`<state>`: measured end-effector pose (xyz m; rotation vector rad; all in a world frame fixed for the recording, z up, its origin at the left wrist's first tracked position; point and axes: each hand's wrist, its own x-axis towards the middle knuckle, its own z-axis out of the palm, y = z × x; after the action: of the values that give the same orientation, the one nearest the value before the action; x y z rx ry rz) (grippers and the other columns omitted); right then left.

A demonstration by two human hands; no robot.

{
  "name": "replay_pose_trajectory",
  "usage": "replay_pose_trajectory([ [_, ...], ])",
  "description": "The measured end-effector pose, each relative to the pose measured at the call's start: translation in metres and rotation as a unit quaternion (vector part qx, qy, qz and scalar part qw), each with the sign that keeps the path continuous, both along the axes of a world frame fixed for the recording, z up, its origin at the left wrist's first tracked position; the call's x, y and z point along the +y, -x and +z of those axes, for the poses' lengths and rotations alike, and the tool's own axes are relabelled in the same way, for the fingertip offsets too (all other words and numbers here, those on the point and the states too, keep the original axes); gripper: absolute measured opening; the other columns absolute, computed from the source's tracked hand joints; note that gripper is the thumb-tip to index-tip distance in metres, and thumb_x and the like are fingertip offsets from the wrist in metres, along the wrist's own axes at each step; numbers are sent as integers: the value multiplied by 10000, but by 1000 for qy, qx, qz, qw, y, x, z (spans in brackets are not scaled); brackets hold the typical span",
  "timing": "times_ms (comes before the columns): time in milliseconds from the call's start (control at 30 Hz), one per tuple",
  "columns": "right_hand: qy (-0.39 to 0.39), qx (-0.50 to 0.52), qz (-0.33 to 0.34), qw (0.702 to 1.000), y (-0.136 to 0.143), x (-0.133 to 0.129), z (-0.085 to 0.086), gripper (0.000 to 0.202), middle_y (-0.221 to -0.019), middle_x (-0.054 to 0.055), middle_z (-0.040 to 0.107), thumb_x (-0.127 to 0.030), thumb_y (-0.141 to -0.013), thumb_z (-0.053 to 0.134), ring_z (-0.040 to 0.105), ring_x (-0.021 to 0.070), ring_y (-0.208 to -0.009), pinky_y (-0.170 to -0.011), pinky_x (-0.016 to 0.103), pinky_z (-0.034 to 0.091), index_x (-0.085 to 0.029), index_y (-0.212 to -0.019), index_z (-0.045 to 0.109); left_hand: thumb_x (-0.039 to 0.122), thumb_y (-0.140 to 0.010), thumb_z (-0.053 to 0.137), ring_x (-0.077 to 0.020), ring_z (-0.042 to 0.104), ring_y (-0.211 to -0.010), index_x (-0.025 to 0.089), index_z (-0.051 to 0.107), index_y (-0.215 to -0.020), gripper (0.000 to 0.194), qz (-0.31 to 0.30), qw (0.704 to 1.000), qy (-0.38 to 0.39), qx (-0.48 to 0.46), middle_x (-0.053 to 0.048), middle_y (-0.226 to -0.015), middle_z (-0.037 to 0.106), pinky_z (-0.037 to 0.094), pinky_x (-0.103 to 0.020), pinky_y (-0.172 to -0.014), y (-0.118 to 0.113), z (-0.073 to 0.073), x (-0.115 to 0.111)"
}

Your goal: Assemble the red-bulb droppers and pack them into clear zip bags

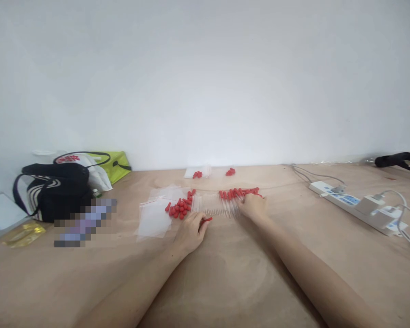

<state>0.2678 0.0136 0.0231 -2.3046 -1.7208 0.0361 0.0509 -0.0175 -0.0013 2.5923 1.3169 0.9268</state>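
Your left hand (pixel 191 228) is nearly closed, thumb and fingers pinching a red rubber bulb (pixel 207 220) just in front of a row of thin clear tubes (pixel 208 202). Your right hand (pixel 254 206) curls over the row's right end; whether it grips a tube cannot be told. The tubes lie side by side on the worktop (pixel 222 278), and those toward the right have red bulbs (pixel 230 194) at their far ends. A loose bulb pile (pixel 181 208) sits at the row's left end, beside clear plastic bags (pixel 153 223). Hold a tube close to its end, line the bulb's opening up squarely, and push straight with a slight twist; sideways force could snap something so slender. Lift your wrists clear so neighbouring tubes don't roll.
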Motion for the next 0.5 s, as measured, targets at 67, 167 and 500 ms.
replay_pose_trajectory([
  [67,-26,-9,16,1000,-5,-9,-2,247,-708,112,641,-265,-733,413,584,224,-728,-770,373,276,-138,-651,609,202,-802,450,-179,527,-759,172,516,-786,75,2,1000,5,-5,-35,-790,577,423,-307,-671,0,0,0],
  [167,-98,26,105,989,-12,-27,-12,247,-712,78,632,-261,-777,382,568,182,-703,-720,311,311,-152,-695,587,207,-808,455,-185,526,-803,176,535,-875,110,-3,1000,-1,-8,-42,-844,585,424,-324,-713,0,-1,1],
  [500,-158,153,342,914,6,-53,-34,195,-744,22,617,-226,-833,364,541,141,-696,-687,264,333,-181,-775,544,203,-843,402,-174,516,-809,190,574,-922,190,-41,999,-21,8,-45,-855,579,415,-313,-729,-2,-1,2],
])
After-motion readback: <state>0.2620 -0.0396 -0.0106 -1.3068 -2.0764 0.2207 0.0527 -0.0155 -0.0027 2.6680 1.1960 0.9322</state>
